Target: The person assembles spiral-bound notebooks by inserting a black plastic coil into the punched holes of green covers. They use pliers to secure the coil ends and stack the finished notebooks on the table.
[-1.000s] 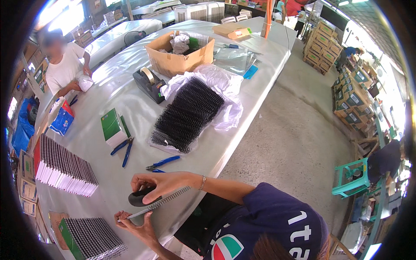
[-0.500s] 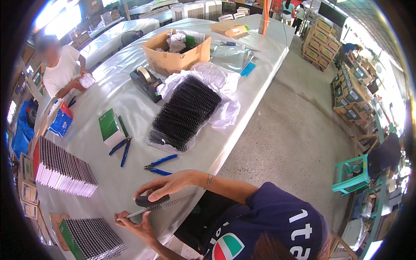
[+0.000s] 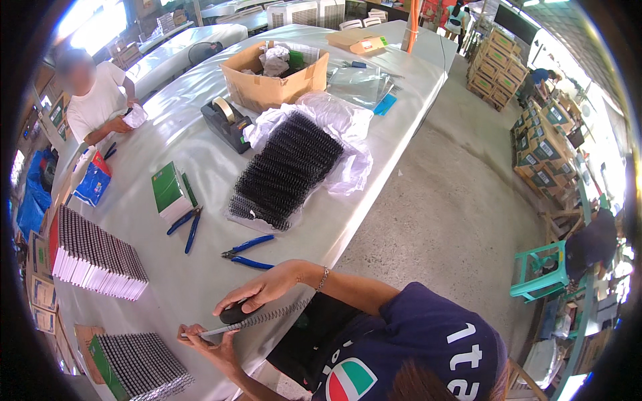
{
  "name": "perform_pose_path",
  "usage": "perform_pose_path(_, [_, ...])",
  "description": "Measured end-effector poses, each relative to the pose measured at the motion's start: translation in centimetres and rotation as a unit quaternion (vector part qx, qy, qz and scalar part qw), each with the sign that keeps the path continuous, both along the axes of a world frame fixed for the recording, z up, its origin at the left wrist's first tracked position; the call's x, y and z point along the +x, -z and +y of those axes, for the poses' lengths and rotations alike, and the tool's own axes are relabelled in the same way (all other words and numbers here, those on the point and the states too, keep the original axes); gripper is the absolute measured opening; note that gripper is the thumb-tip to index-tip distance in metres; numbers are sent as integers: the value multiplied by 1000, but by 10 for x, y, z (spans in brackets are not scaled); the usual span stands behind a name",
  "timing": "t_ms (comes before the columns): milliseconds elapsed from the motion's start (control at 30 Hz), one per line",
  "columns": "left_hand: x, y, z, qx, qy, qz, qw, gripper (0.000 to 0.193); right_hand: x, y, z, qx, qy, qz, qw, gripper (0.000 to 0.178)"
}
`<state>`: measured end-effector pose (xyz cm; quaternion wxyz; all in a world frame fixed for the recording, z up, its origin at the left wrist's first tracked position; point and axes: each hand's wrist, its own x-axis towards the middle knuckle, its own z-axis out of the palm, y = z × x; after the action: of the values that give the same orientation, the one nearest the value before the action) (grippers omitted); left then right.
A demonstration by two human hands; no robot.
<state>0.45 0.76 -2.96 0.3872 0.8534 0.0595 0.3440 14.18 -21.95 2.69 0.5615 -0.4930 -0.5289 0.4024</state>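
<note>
My left hand [image 3: 208,342] pinches a thin pale notebook [image 3: 218,330], seen edge-on, at the table's near edge. A dark spiral binding coil [image 3: 275,313] runs along its edge and sticks out past it toward my body. My right hand [image 3: 257,292], a bracelet at its wrist, is closed over a black rounded block [image 3: 235,313] just above the notebook and coil. The block's underside is hidden. Blue-handled cutters [image 3: 249,252] lie beyond my right hand. Farther up the table, many black coils [image 3: 286,170] are heaped on white wrapping [image 3: 358,160].
Coil-bound notebook stacks stand at left, one with a red cover [image 3: 100,257], another green [image 3: 144,364]. Green-covered books [image 3: 172,190], more cutters [image 3: 190,227], a tape dispenser [image 3: 226,125] and an open carton [image 3: 274,83] sit beyond. Across the table, a person [image 3: 100,100] handles something white.
My right hand and the black block have shifted slightly lower in the view. The coil's free end reaches farther right. The person across the table has moved the white thing a little.
</note>
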Motion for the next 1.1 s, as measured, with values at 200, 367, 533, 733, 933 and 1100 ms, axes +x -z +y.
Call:
perform_pose_path(200, [-1,-1,-4,38,-6,-24,999,79,-5,0,3,43,10,-52,998,36])
perform_pose_path(367, [-4,4,-1,-3,12,0,1000,88,-15,-16,3,-32,61,26,997,37])
perform_pose_path(533, [1,-11,-15,-59,22,-26,998,72,-24,-19,-4,116,72,203,970,52])
perform_pose_path(733, [1,0,-2,19,33,-19,999,82,-12,-17,-7,29,87,-1,996,48])
perform_pose_path(933, [5,-8,-14,-92,45,-33,994,70,-21,-22,-9,33,104,21,994,45])
perform_pose_path(1100, [2,0,-9,-68,50,10,996,74,-24,-34,-8,63,109,-63,990,44])
